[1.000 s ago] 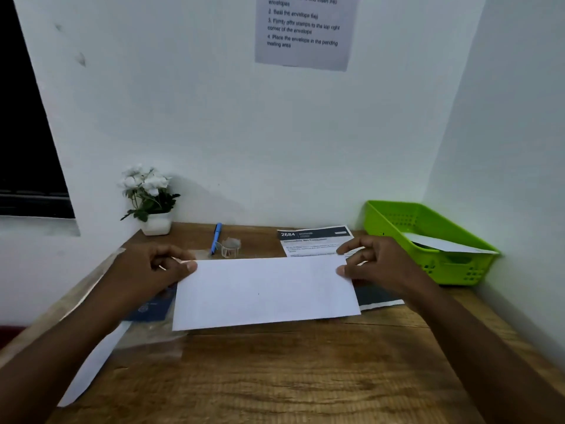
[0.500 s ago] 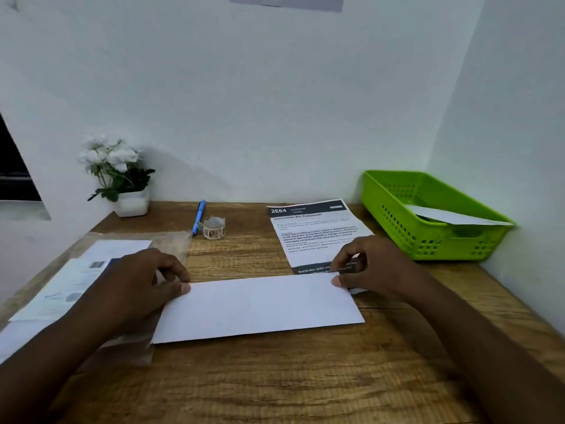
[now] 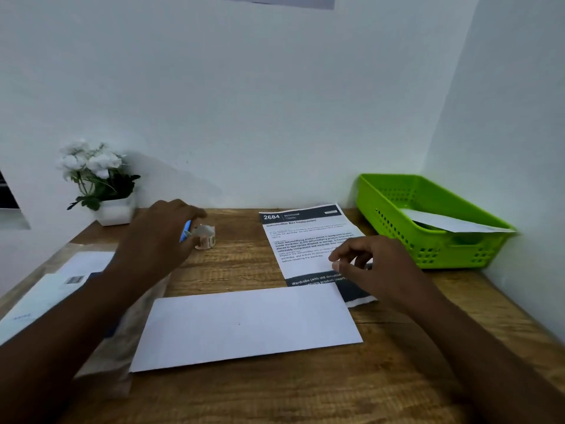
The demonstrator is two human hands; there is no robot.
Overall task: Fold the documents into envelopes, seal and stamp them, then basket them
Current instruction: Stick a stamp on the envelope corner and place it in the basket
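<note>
Left hand now at stamp roll — envelope unheld.

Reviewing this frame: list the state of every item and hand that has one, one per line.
White envelope: flat on the desk, no stamp visible, released by both hands.
Printed document: unfolded, near end under the envelope.
Stamp roll: at the left hand's fingertips.
Green basket: holds one envelope.
Left hand: reaching at the roll, grip unclear.
Right hand: loosely curled, holding nothing.
</note>
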